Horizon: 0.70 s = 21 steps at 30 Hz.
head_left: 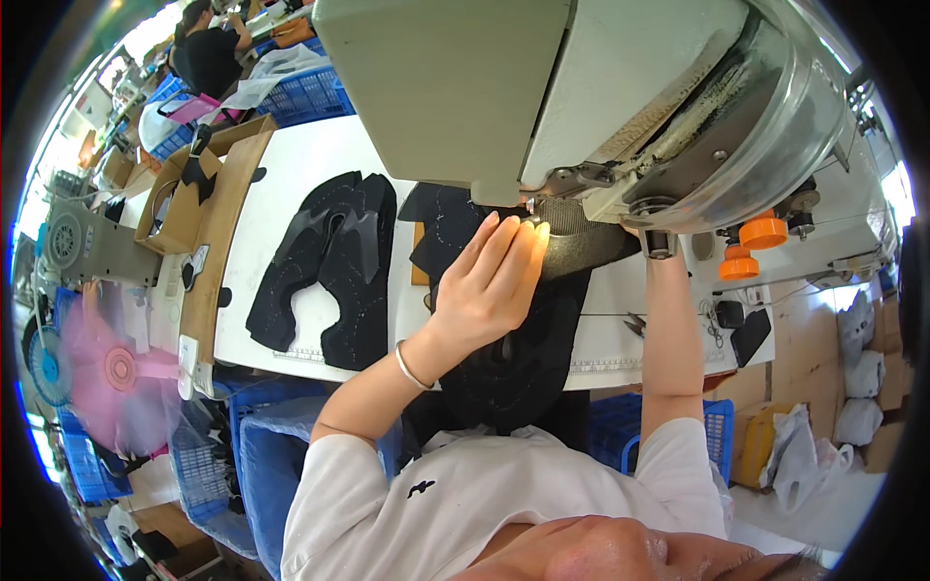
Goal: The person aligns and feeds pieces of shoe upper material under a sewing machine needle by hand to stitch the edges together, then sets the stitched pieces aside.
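Note:
My left hand (489,290) lies with its fingers stretched out over a black fabric piece (572,254), close to the needle area of a sewing machine (436,87). A lamp lights the fingertips and the mesh part of the piece. My right forearm (670,339) reaches up beneath the machine head, which hides the right hand's fingers. More black fabric (504,373) hangs over the table edge toward my lap. On the white tabletop (412,334) to the left lie black U-shaped pieces, resembling shoe uppers (334,223), with pale stitch lines.
Orange knobs (763,230) stick out at the machine's right. Small snips (635,324) lie right of the fabric. A pink fan (118,368) and an open cardboard box (174,208) stand left. Blue baskets (717,426) sit below the table. A person (211,58) sits far left.

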Each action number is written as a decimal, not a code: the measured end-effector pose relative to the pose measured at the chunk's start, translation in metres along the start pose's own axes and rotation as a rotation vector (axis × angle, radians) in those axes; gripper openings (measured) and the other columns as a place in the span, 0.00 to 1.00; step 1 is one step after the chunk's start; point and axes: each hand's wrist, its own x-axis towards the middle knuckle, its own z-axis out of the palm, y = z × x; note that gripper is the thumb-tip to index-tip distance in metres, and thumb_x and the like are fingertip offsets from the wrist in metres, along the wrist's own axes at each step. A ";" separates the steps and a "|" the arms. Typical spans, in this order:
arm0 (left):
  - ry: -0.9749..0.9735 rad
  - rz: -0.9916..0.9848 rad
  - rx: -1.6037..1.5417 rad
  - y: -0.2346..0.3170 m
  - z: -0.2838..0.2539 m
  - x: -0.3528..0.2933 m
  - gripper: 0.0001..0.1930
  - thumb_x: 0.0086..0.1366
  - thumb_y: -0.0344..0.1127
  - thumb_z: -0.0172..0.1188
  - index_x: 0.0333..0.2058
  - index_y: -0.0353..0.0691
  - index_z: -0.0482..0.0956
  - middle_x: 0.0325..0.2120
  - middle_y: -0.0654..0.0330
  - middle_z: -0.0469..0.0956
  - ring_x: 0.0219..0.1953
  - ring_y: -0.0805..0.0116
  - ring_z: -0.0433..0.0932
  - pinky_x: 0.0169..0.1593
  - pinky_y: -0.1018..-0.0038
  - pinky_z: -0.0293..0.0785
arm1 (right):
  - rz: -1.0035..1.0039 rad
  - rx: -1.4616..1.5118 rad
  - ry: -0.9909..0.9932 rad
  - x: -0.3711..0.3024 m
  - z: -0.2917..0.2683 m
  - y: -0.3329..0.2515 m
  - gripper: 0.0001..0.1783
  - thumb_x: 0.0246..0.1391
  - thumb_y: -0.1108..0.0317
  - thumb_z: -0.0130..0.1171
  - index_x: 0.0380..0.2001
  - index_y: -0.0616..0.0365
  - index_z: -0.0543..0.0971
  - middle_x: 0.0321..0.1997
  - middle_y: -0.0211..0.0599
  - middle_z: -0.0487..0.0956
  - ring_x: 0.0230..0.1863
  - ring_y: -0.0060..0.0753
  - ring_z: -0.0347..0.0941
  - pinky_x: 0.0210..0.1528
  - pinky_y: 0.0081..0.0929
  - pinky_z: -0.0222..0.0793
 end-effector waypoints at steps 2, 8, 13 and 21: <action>0.021 0.003 0.004 0.005 0.004 0.002 0.18 0.46 0.26 0.63 0.39 0.32 0.83 0.37 0.55 0.78 0.42 0.58 0.80 0.53 0.63 0.81 | 0.027 0.002 -0.003 0.004 0.003 0.003 0.15 0.59 0.64 0.62 0.46 0.59 0.78 0.45 0.33 0.80 0.46 0.29 0.74 0.54 0.32 0.70; 0.076 -0.003 0.037 0.013 0.005 -0.003 0.18 0.44 0.29 0.64 0.38 0.42 0.87 0.35 0.57 0.78 0.42 0.56 0.80 0.51 0.59 0.82 | 0.060 0.025 -0.029 -0.016 -0.008 0.015 0.15 0.59 0.64 0.62 0.47 0.59 0.78 0.45 0.33 0.79 0.46 0.29 0.74 0.54 0.31 0.70; 0.116 0.004 0.040 0.009 0.008 -0.005 0.17 0.44 0.29 0.64 0.37 0.43 0.87 0.35 0.60 0.78 0.42 0.56 0.80 0.52 0.58 0.82 | 0.075 0.032 -0.055 -0.011 -0.006 0.011 0.15 0.59 0.65 0.62 0.47 0.59 0.78 0.46 0.33 0.79 0.47 0.29 0.74 0.54 0.31 0.70; 0.159 0.000 -0.011 0.000 0.013 -0.005 0.15 0.44 0.30 0.67 0.35 0.43 0.88 0.33 0.61 0.79 0.42 0.57 0.80 0.52 0.57 0.81 | 0.052 0.057 -0.119 -0.007 -0.007 0.010 0.16 0.59 0.65 0.62 0.48 0.60 0.77 0.47 0.32 0.79 0.47 0.28 0.74 0.54 0.30 0.70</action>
